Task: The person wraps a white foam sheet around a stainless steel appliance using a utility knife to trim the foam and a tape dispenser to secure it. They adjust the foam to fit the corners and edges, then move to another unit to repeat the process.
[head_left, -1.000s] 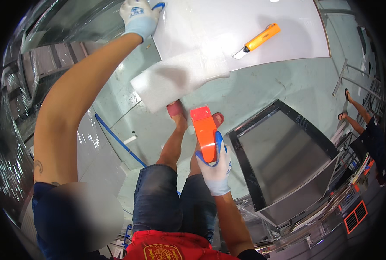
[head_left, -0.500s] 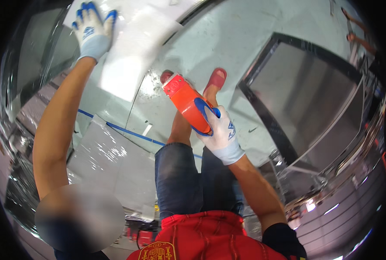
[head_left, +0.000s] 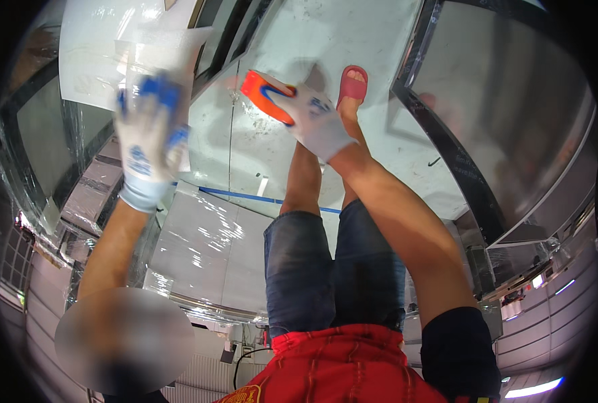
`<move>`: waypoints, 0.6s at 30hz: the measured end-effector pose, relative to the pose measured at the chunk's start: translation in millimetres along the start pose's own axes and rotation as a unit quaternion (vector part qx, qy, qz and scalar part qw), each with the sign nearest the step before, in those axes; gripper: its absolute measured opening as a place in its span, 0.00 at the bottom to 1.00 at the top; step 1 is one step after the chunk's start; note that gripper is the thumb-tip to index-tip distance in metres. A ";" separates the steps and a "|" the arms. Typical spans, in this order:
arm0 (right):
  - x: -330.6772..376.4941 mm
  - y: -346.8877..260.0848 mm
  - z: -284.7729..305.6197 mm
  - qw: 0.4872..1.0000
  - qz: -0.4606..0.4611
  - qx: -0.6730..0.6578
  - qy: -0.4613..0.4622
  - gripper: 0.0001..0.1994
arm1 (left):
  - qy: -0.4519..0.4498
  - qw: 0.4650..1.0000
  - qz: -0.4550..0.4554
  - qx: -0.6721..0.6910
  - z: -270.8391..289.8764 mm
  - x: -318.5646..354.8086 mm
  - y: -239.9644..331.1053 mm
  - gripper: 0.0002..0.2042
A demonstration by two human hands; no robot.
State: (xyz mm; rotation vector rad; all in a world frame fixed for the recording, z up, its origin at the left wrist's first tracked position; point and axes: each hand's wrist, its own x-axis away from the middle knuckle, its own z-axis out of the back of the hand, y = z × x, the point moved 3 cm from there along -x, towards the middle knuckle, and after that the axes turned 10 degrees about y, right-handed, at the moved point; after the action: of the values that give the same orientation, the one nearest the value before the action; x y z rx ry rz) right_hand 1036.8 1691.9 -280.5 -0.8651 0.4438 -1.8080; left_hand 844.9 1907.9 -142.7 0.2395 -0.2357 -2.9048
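My right hand point(head_left: 318, 122), in a white glove with blue palm coating, is closed around an orange tool point(head_left: 264, 97) that looks like a packing-tape dispenser. The tool points up and to the left, above the floor. My left hand point(head_left: 146, 138), gloved the same way, has its fingers stretched out and a little blurred by motion. It holds nothing that I can see. Behind its fingers is a thin white foam sheet point(head_left: 171, 54), overlapping a white panel point(head_left: 87, 70); whether the hand touches the sheet I cannot tell.
A large dark-framed panel point(head_left: 470, 181) stands at the right. Plastic-wrapped grey packages point(head_left: 201, 235) lie at the lower left, with wrapped framed units point(head_left: 60, 138) farther left. Blue tape point(head_left: 245, 196) runs along the pale floor point(head_left: 299, 40). My foot wears a red slipper point(head_left: 354, 84).
My left hand has drawn back toward me from the white sheet. My right hand has moved up and left with the orange tool, which is now turned more sideways. The whole view has shifted.
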 end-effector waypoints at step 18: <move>-100.7 -62.6 -13.7 0.993 -0.060 0.065 -0.081 0.21 | -0.584 0.569 -0.415 -0.403 -193.3 25.7 4.8 0.33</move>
State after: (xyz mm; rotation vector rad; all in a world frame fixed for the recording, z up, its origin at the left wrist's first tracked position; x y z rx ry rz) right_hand 1006.8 1807.3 -284.3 -0.9547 0.1712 -1.8363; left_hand 855.6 1870.2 -333.8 -2.2543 1.3461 -2.8594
